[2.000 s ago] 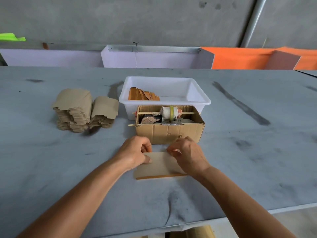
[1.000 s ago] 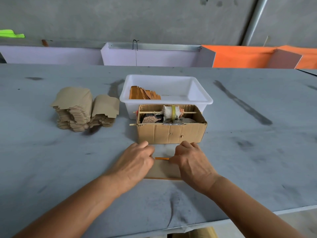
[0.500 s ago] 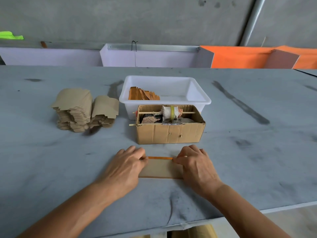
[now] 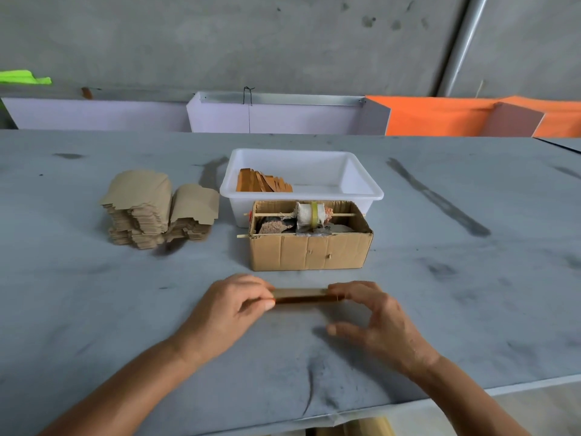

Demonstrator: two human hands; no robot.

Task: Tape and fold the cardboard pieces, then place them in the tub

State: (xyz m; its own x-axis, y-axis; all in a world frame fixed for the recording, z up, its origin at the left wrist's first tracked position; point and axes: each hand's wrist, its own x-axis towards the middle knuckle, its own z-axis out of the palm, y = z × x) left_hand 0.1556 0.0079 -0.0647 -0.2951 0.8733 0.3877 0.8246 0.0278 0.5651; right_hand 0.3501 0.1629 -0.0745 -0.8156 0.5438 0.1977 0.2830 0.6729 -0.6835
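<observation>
We see the folded cardboard piece (image 4: 301, 296) between our 2 hands, just above the grey table (image 4: 440, 309) and in front of the cardboard box (image 4: 309, 250). It looks like a narrow brown strip seen nearly edge-on, and it is blurred, so we cannot tell whether its lower edge touches the table. Our left hand (image 4: 234, 305) pinches its left end, fingers curled over the top and thumb at the near side. Our right hand (image 4: 374, 316) grips the right end with bent fingers on top, while the thumb sticks out toward us, apart from the piece.

Behind the cardboard box, and touching it, stands the white tub (image 4: 361, 191). Inside it, at its left end, several finished orange-brown folded pieces (image 4: 262, 183) lean in a row. The cardboard box is open on top; a thin stick (image 4: 341, 214) runs across it and carries a pale roll (image 4: 311, 212) with a yellow-green band, above some scraps we cannot identify.

To the left of the tub, well apart from our hands, are 2 stacks of flat cardboard blanks (image 4: 157, 209), side by side and touching.
</observation>
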